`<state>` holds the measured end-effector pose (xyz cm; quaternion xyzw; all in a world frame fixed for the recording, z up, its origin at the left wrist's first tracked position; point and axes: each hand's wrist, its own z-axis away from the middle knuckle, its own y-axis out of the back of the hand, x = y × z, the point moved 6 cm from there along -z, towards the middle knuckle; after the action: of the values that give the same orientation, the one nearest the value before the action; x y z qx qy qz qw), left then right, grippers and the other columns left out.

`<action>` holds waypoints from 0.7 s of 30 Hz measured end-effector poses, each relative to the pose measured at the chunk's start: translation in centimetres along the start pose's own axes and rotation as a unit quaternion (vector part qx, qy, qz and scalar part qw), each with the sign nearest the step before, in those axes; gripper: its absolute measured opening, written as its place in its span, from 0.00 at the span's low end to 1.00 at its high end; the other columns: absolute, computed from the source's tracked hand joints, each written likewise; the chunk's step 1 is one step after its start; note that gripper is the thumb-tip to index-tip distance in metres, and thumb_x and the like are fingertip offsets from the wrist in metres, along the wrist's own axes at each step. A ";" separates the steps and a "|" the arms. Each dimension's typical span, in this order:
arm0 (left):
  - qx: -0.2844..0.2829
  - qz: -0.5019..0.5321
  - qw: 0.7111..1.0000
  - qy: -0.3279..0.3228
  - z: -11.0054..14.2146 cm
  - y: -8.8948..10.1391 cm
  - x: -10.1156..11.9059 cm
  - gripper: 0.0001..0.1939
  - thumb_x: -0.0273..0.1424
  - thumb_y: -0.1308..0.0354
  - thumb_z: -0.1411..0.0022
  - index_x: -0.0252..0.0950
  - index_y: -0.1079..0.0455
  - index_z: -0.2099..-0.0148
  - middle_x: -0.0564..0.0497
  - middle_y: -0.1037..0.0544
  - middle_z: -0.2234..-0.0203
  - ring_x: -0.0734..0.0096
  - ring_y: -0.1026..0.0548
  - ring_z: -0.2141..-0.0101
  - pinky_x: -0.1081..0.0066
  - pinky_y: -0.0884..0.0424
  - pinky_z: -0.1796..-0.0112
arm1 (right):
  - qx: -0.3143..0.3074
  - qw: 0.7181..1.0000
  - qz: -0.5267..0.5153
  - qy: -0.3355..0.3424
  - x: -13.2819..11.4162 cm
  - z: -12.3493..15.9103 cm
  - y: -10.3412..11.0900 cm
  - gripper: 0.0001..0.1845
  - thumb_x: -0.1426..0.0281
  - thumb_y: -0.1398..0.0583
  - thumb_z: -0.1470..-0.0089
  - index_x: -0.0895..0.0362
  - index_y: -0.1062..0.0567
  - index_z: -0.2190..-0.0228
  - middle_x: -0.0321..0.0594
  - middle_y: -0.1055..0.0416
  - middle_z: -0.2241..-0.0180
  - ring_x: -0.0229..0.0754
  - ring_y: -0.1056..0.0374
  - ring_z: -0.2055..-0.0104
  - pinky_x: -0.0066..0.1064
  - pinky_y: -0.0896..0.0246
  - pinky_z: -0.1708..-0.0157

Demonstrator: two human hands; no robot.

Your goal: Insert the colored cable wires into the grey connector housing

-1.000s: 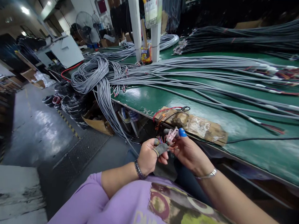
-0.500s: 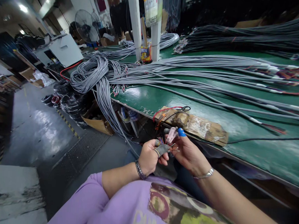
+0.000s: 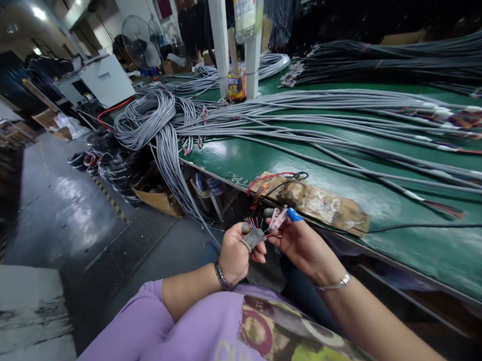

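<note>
My left hand [image 3: 236, 256] is closed around the end of a grey cable, with grey covers on its thumb and a finger. Thin coloured wires [image 3: 253, 223] fan out above that grip. Close on its right, my right hand [image 3: 308, 247] pinches a small pinkish-white hand tool [image 3: 278, 219] between thumb and fingers. Blue tape wraps the right thumb, and a grey cover sits on a fingertip. A green wire and some reddish ones stretch from the left grip to the tool. Whether the tool's jaws close on a wire is too small to tell.
Beyond my hands, a worn wooden block [image 3: 325, 207] with red and black leads lies at the edge of the green table [image 3: 390, 206]. Long grey cables [image 3: 294, 118] cross it, coiled at the left [image 3: 146, 120]. Black cables [image 3: 395, 64] lie behind a white post [image 3: 252, 67].
My left hand has shifted slightly left, and the wires above it are spread more visibly. The pinkish tool has turned a little, with a green wire now showing beside it.
</note>
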<state>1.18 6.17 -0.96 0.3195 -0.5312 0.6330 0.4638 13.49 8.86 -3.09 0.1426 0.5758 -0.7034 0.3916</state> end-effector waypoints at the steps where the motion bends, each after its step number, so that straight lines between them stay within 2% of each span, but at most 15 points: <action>1: 0.002 0.000 1.000 -0.001 -0.1 -0.1 0.0 0.19 0.43 0.35 0.52 0.33 0.36 0.73 0.55 0.28 0.85 0.80 0.34 0.88 0.80 0.43 0.87 | 0.000 1.000 -0.006 -0.001 0.1 0.0 0.0 0.15 0.55 0.35 0.49 0.54 0.21 0.68 0.36 0.24 0.72 0.36 0.31 0.72 0.27 0.32 0.71; 7: 0.007 -0.009 1.000 0.012 -0.5 -0.9 -0.3 0.19 0.43 0.35 0.52 0.34 0.37 0.73 0.55 0.29 0.85 0.81 0.34 0.89 0.81 0.45 0.87 | 0.004 1.000 -0.027 0.015 0.3 -0.3 -0.1 0.14 0.55 0.34 0.51 0.52 0.22 0.74 0.34 0.25 0.74 0.38 0.33 0.73 0.31 0.33 0.69; 14: 0.004 -0.037 0.999 0.039 -0.6 -0.7 -1.1 0.20 0.45 0.36 0.52 0.34 0.37 0.72 0.55 0.29 0.85 0.81 0.34 0.89 0.80 0.46 0.87 | 0.016 0.998 0.034 0.050 0.1 -0.2 -0.5 0.17 0.51 0.36 0.51 0.52 0.22 0.73 0.37 0.26 0.74 0.43 0.33 0.73 0.36 0.35 0.70; 18: -0.002 -0.033 0.999 0.041 -0.4 -0.6 -1.1 0.21 0.45 0.35 0.53 0.34 0.37 0.71 0.56 0.29 0.85 0.81 0.35 0.89 0.80 0.44 0.87 | 0.020 0.999 0.011 0.041 0.1 0.0 -0.6 0.17 0.51 0.36 0.51 0.52 0.22 0.73 0.37 0.26 0.74 0.41 0.34 0.73 0.32 0.35 0.72; 21: -0.007 -0.030 0.999 0.036 -0.3 -0.5 -1.0 0.21 0.46 0.35 0.53 0.34 0.37 0.72 0.56 0.30 0.85 0.80 0.35 0.89 0.80 0.43 0.87 | 0.006 1.000 -0.029 0.008 0.2 0.2 -0.3 0.18 0.50 0.36 0.52 0.52 0.23 0.74 0.35 0.27 0.75 0.38 0.34 0.74 0.29 0.34 0.72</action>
<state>2.04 6.17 -1.77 0.3088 -0.5088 0.6262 0.5037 13.17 8.56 -2.94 0.1341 0.5783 -0.7170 0.3655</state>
